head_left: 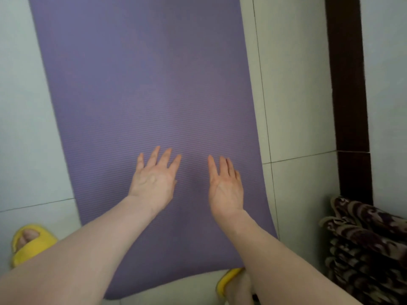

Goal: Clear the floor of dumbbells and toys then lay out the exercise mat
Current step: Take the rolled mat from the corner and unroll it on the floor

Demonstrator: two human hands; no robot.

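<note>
A purple ribbed exercise mat (143, 89) lies unrolled flat on the pale tiled floor, running from my feet to the top of the view. My left hand (154, 179) is over the mat's near half, palm down, fingers spread, holding nothing. My right hand (225, 186) is beside it to the right, fingers extended and slightly apart, also empty. Whether the palms press on the mat or hover just above it I cannot tell. No dumbbells or toys are in view.
My feet in yellow slippers stand at the mat's near end, one at the left (26, 243) and one at the bottom centre (230, 280). A dark door frame (348, 95) rises at right. A brown patterned fabric bundle (365, 247) sits at bottom right.
</note>
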